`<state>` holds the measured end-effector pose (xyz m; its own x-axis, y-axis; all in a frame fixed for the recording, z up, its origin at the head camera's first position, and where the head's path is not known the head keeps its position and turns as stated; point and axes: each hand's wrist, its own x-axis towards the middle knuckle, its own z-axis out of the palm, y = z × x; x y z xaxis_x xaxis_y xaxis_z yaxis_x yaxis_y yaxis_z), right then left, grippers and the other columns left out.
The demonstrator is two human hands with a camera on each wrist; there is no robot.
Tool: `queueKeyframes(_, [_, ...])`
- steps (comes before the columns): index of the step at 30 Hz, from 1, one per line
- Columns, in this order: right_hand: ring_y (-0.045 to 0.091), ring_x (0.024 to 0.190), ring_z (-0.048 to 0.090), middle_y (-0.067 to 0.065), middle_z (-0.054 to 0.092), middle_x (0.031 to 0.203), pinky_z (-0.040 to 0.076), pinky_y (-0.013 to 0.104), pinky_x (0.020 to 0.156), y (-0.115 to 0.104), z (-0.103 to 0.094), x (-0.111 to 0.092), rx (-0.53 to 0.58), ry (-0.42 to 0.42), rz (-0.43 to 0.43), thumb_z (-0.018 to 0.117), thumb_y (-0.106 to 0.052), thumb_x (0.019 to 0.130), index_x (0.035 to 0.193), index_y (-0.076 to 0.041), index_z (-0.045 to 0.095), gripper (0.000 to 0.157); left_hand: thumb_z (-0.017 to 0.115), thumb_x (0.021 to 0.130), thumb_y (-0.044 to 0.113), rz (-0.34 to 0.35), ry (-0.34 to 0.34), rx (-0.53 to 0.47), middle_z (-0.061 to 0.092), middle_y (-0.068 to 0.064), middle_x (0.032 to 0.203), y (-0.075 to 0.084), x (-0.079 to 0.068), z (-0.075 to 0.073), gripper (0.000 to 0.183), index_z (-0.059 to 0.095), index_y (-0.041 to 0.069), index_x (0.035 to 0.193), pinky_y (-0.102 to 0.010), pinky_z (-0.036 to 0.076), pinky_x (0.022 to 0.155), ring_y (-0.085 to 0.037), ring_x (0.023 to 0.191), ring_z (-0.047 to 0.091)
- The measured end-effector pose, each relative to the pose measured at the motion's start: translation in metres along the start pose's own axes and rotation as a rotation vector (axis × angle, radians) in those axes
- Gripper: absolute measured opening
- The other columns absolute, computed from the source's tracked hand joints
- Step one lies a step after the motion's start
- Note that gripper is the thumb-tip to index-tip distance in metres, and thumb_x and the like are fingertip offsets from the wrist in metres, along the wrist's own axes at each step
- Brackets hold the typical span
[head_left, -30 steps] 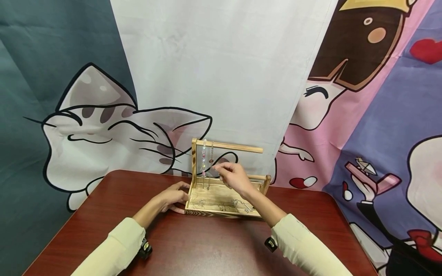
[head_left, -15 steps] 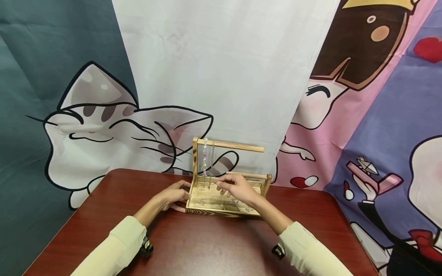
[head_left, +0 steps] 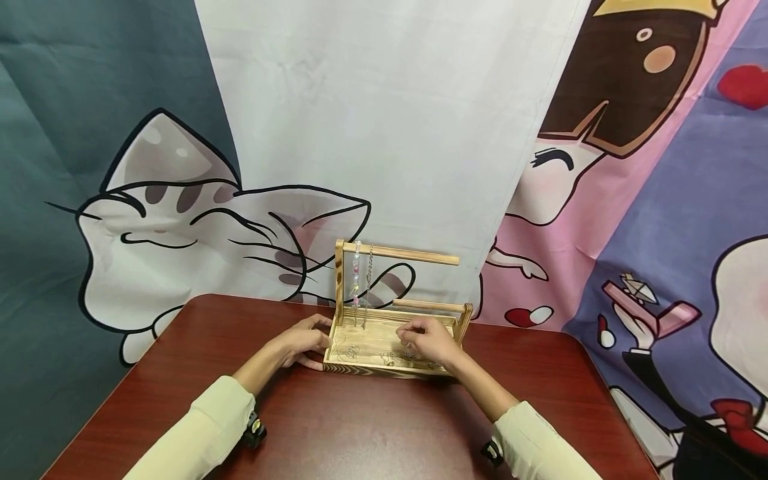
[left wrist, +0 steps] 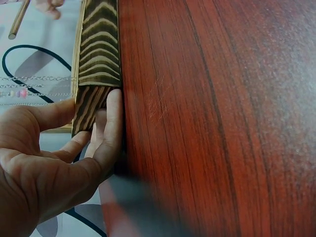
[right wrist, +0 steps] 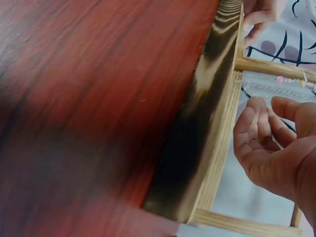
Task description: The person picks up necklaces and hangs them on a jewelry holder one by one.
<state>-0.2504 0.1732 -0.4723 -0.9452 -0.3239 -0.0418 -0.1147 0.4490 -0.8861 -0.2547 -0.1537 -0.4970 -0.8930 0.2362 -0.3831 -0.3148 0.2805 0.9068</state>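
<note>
1. Head view: a wooden stand [head_left: 339, 283] with a shallow tray [head_left: 377, 339] is set on the red-brown table [head_left: 336, 420], in front of a printed cloth [head_left: 390, 120].
2. Head view: a bead strand [head_left: 356, 280] and a chain [head_left: 369, 283] are hung side by side from the upper bar [head_left: 414, 255]. A lower bar [head_left: 429, 306] is fitted at the right. Loose chains [head_left: 388, 359] are laid in the tray.
3. Head view: the tray's left end is gripped by the left hand [head_left: 303, 340]. The right hand [head_left: 433, 341] is held over the right part of the tray, near the loose chains; whether they are touched cannot be told.
4. Left wrist view: the tray's corner is clamped between thumb and fingers of the left hand. The striped front wall [left wrist: 99, 44] is seen beyond the fingertips.
5. Right wrist view: the right hand's fingers are loosely bent, and its thumb tip is kept slightly apart from the forefinger. Pink and yellow beads of the strand are seen beyond.
</note>
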Motion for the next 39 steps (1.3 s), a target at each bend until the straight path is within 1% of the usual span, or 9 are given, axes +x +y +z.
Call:
queueKeyframes(9, [0.011, 0.055, 0.058, 0.015, 0.076, 0.072, 0.046, 0.021, 0.051, 0.017, -0.005, -0.007, -0.229, 0.067, 0.105, 0.079, -0.014, 0.1, 0.094, -0.002, 0.084, 0.014, 0.063, 0.099, 0.001, 0.001, 0.002, 0.007, 0.073, -0.024, 0.125, 0.001, -0.002, 0.001, 0.063, 0.044, 0.003, 0.159, -0.046, 0.072, 0.074, -0.032, 0.111, 0.074])
queueKeyframes(13, [0.009, 0.057, 0.057, 0.006, 0.075, 0.067, 0.045, 0.021, 0.053, 0.015, -0.006, -0.012, -0.36, 0.109, 0.153, 0.087, -0.017, 0.093, 0.081, -0.007, 0.081, 0.018, 0.062, 0.099, 0.001, -0.004, -0.007, 0.0, 0.073, -0.023, 0.123, 0.001, -0.001, 0.001, 0.063, 0.043, 0.003, 0.159, -0.045, 0.072, 0.074, -0.031, 0.11, 0.074])
queueKeyframes(18, [0.014, 0.059, 0.057, 0.001, 0.069, 0.062, 0.047, 0.027, 0.055, 0.021, -0.009, -0.01, -0.476, 0.137, 0.135, 0.09, -0.016, 0.083, 0.068, -0.008, 0.076, 0.022, 0.061, 0.099, 0.002, -0.008, -0.015, -0.001, 0.072, -0.022, 0.122, 0.0, -0.001, 0.0, 0.064, 0.041, 0.003, 0.16, -0.043, 0.072, 0.074, -0.03, 0.11, 0.072])
queueKeyframes(21, [0.016, 0.058, 0.055, -0.002, 0.062, 0.06, 0.047, 0.032, 0.053, 0.05, -0.011, 0.004, -0.523, 0.141, 0.106, 0.086, -0.014, 0.076, 0.06, -0.013, 0.068, 0.024, 0.062, 0.099, 0.001, -0.007, -0.001, -0.006, 0.072, -0.023, 0.123, 0.0, -0.001, -0.001, 0.063, 0.044, 0.003, 0.159, -0.044, 0.072, 0.073, -0.031, 0.11, 0.073])
queueKeyframes(24, [0.017, 0.057, 0.051, -0.004, 0.054, 0.058, 0.045, 0.034, 0.05, 0.096, -0.012, 0.025, -0.582, 0.16, 0.047, 0.079, -0.012, 0.074, 0.056, -0.022, 0.055, 0.031, 0.063, 0.098, 0.001, -0.011, 0.009, -0.015, 0.072, -0.023, 0.124, 0.0, -0.001, 0.0, 0.063, 0.045, 0.004, 0.159, -0.045, 0.072, 0.073, -0.032, 0.111, 0.073])
queueKeyframes(26, [0.018, 0.057, 0.05, -0.004, 0.051, 0.059, 0.045, 0.036, 0.049, 0.107, -0.012, 0.03, -0.633, 0.176, 0.038, 0.076, -0.011, 0.073, 0.056, -0.024, 0.049, 0.035, 0.063, 0.098, 0.0, -0.004, 0.005, -0.009, 0.072, -0.024, 0.126, 0.0, -0.001, 0.0, 0.063, 0.044, 0.003, 0.159, -0.044, 0.072, 0.072, -0.032, 0.111, 0.073])
queueKeyframes(28, [0.021, 0.059, 0.052, 0.0, 0.053, 0.062, 0.048, 0.039, 0.051, 0.094, -0.011, 0.024, -0.652, 0.186, 0.073, 0.076, -0.009, 0.073, 0.057, -0.023, 0.047, 0.036, 0.063, 0.098, 0.0, -0.003, 0.005, -0.01, 0.072, -0.024, 0.126, 0.001, -0.002, 0.001, 0.063, 0.045, 0.003, 0.159, -0.044, 0.072, 0.072, -0.032, 0.111, 0.073])
queueKeyframes(33, [0.028, 0.071, 0.063, 0.012, 0.066, 0.077, 0.059, 0.054, 0.064, 0.03, -0.008, -0.005, -0.713, 0.208, 0.205, 0.085, -0.011, 0.077, 0.063, -0.016, 0.053, 0.035, 0.064, 0.097, 0.001, -0.002, 0.007, -0.015, 0.072, -0.023, 0.126, 0.0, -0.002, 0.0, 0.065, 0.046, 0.005, 0.158, -0.044, 0.072, 0.073, -0.032, 0.111, 0.072])
queueKeyframes(39, [0.031, 0.079, 0.071, 0.016, 0.075, 0.088, 0.064, 0.06, 0.073, 0.015, -0.005, -0.01, -0.769, 0.226, 0.238, 0.082, -0.01, 0.079, 0.064, -0.014, 0.062, 0.025, 0.065, 0.098, 0.002, -0.002, 0.001, -0.009, 0.071, -0.025, 0.13, 0.001, -0.002, 0.001, 0.065, 0.044, 0.005, 0.159, -0.044, 0.072, 0.073, -0.032, 0.111, 0.073])
